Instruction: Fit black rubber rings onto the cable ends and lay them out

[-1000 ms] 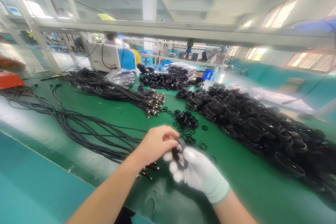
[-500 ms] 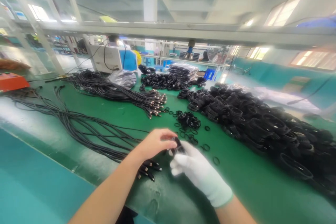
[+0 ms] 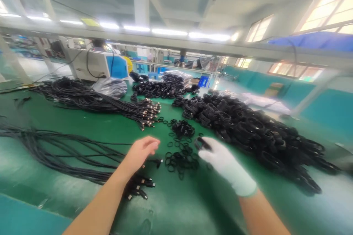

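- Left hand [image 3: 142, 150], bare, at the end of my forearm slanting up from the lower left: it is palm down over the green tabletop [image 3: 171, 213], partly open, fingers loosely bent with the thumb close to them, and I see nothing in its hold.
- Loose black cables [image 3: 68, 158] run from the left edge towards my left wrist; their plug ends [image 3: 140, 187] lie just beside and below it.
- Beyond them I have a thick bundle of black cables with metal-tipped plugs [image 3: 96, 101], the tips pointing right.
- Right of my left hand lie small thin black rings [image 3: 182, 159], loosely spread, with a denser heap of little black rings [image 3: 183, 128] behind.
- Right hand [image 3: 220, 158], in a white knit glove, reaches up and leftward from the lower right; my fingers and thumb are closed around a black ring-shaped piece [image 3: 200, 143], its exact form blurred.
- Beyond my glove, a large pile of black coils [image 3: 248, 125] stretches away to the right.
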A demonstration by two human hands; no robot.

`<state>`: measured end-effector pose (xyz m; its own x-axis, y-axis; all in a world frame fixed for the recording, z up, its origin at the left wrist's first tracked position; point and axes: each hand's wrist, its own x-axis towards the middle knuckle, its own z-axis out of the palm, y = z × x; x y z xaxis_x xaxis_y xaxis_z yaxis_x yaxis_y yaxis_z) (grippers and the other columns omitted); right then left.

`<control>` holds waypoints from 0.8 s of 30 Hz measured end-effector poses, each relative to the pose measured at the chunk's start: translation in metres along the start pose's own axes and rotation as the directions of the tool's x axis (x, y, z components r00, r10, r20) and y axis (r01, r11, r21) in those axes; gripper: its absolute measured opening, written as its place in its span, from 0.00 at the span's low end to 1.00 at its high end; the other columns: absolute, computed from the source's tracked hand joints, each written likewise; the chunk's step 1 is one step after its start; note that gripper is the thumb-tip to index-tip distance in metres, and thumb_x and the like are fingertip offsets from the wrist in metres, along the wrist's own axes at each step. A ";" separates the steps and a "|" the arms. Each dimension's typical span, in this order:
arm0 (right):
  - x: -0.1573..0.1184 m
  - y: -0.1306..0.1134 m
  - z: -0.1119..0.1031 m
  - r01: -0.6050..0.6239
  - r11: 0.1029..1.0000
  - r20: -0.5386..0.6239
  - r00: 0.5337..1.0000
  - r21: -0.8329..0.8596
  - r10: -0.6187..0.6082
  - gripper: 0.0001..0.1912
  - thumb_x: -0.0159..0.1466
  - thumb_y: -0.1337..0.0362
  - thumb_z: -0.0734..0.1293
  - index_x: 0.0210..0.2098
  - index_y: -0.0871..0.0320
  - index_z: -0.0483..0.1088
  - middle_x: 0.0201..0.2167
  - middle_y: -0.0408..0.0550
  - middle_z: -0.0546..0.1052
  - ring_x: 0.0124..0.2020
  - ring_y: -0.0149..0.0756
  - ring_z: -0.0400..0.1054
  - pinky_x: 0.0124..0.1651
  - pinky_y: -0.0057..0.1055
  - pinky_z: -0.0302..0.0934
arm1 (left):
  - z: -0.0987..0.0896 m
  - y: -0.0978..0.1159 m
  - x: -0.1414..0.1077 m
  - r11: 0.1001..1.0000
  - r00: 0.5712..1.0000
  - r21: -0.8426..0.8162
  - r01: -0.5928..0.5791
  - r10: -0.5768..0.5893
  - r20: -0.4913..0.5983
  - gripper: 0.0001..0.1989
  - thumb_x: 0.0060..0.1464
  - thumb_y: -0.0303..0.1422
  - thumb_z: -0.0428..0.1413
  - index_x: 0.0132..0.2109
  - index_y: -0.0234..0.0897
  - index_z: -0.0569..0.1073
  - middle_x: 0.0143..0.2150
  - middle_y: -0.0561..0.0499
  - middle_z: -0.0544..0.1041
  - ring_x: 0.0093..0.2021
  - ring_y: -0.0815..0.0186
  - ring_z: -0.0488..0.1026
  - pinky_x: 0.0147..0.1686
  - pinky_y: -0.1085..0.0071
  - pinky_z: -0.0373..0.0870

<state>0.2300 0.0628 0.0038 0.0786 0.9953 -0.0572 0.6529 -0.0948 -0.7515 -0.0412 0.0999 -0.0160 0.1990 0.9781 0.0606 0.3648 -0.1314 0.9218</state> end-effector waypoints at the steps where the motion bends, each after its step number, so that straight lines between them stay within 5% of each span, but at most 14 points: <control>1: 0.004 0.012 -0.012 -0.045 0.995 -0.091 0.995 -0.093 0.037 0.31 0.53 0.64 0.65 0.57 0.60 0.60 0.52 0.58 0.68 0.51 0.49 0.64 0.54 0.44 0.57 | 0.001 0.001 0.000 1.000 1.000 0.015 0.008 -0.009 0.017 0.17 0.54 0.43 0.49 0.43 0.35 0.73 0.36 0.50 0.75 0.33 0.64 0.71 0.39 0.68 0.67; 5: 0.012 0.067 -0.047 -0.151 0.972 -0.154 0.980 -0.182 0.124 0.31 0.48 0.68 0.67 0.52 0.64 0.66 0.51 0.62 0.70 0.54 0.57 0.61 0.56 0.50 0.52 | 0.006 0.009 -0.004 0.994 0.989 0.105 0.029 -0.044 0.140 0.17 0.54 0.44 0.50 0.43 0.38 0.73 0.35 0.52 0.76 0.35 0.64 0.72 0.39 0.70 0.65; 9: 0.007 0.100 -0.071 -0.134 0.984 -0.144 0.983 -0.118 0.117 0.28 0.54 0.65 0.65 0.55 0.60 0.63 0.50 0.53 0.72 0.52 0.43 0.65 0.54 0.37 0.58 | 0.007 0.011 -0.004 0.978 0.977 0.203 0.042 -0.082 0.196 0.18 0.54 0.46 0.49 0.45 0.41 0.72 0.33 0.54 0.76 0.35 0.64 0.72 0.40 0.71 0.63; 13: 0.002 0.105 -0.075 -0.118 0.990 -0.218 0.971 -0.075 0.099 0.24 0.59 0.63 0.60 0.55 0.60 0.63 0.52 0.53 0.70 0.52 0.42 0.65 0.57 0.39 0.56 | 0.006 0.009 0.001 0.964 0.976 0.260 0.054 -0.106 0.189 0.20 0.54 0.49 0.48 0.46 0.41 0.71 0.34 0.53 0.77 0.36 0.62 0.72 0.39 0.71 0.63; 17: 0.006 0.102 -0.055 -0.088 0.995 -0.168 0.983 -0.044 0.080 0.39 0.48 0.67 0.70 0.59 0.58 0.59 0.59 0.54 0.62 0.60 0.48 0.55 0.62 0.43 0.45 | 0.008 0.006 0.002 0.960 0.974 0.279 0.013 -0.076 0.214 0.20 0.53 0.48 0.48 0.46 0.41 0.71 0.31 0.53 0.77 0.35 0.63 0.72 0.36 0.72 0.63; 24: -0.006 0.093 -0.066 -0.051 0.982 0.013 0.999 0.180 0.049 0.32 0.55 0.61 0.67 0.57 0.60 0.60 0.52 0.57 0.69 0.52 0.41 0.66 0.52 0.37 0.61 | 0.008 0.008 0.001 0.958 0.985 0.287 0.028 -0.076 0.156 0.22 0.51 0.50 0.49 0.44 0.41 0.73 0.30 0.53 0.77 0.30 0.62 0.72 0.22 0.75 0.61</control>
<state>0.3398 0.0462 -0.0229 0.1009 0.9896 -0.1026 0.5020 -0.1397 -0.8535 -0.0309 0.0985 -0.0115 0.3105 0.9480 -0.0702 0.6157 -0.1443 0.7747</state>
